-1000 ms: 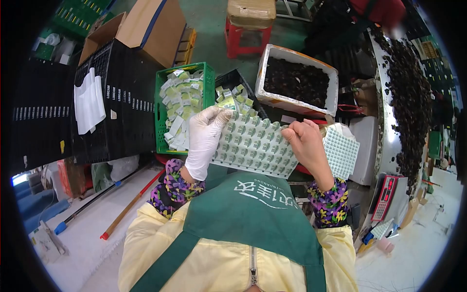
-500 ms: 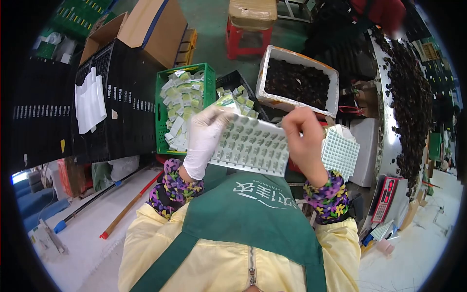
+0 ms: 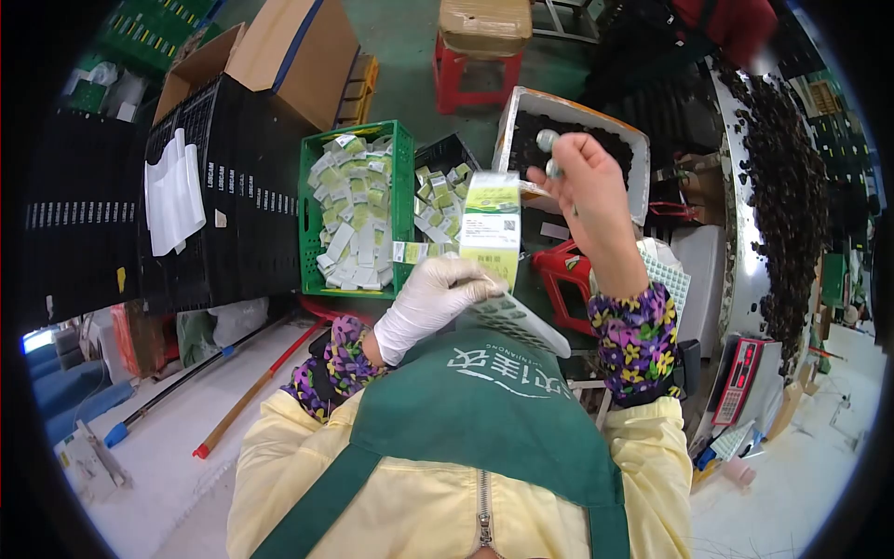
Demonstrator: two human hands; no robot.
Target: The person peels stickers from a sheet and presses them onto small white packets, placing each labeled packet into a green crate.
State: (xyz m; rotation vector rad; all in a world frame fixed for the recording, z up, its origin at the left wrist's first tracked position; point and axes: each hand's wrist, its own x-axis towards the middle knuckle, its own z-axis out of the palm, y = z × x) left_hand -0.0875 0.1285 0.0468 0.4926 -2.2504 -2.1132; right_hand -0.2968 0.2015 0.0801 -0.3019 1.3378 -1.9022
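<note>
My left hand (image 3: 436,303), in a white glove, grips a sheet of small green-and-white pieces (image 3: 521,321), tilted in front of the green apron. A green-and-white printed packet (image 3: 491,224) stands upright just beyond the gloved fingers, and what holds it is hidden. My right hand (image 3: 587,177), bare, is raised over the near edge of a white foam box (image 3: 639,158) holding dark pieces. Its fingers are bent, with small round silvery objects (image 3: 548,142) at their tips. Left of the packet, a green crate (image 3: 404,177) is filled with small green-and-white packets (image 3: 354,205).
A black crate (image 3: 438,149) with more packets stands beside the green one. A red stool (image 3: 562,270) is under my right arm. Another dotted sheet (image 3: 672,279) and a red scale (image 3: 738,382) lie to the right. A co-worker's red sleeve (image 3: 745,28) shows at the top right.
My right hand has moved up and away from the sheet, now with round silvery objects at its fingertips. The sheet has tilted and turned in my left hand, which has moved lower. The printed packet shows more fully.
</note>
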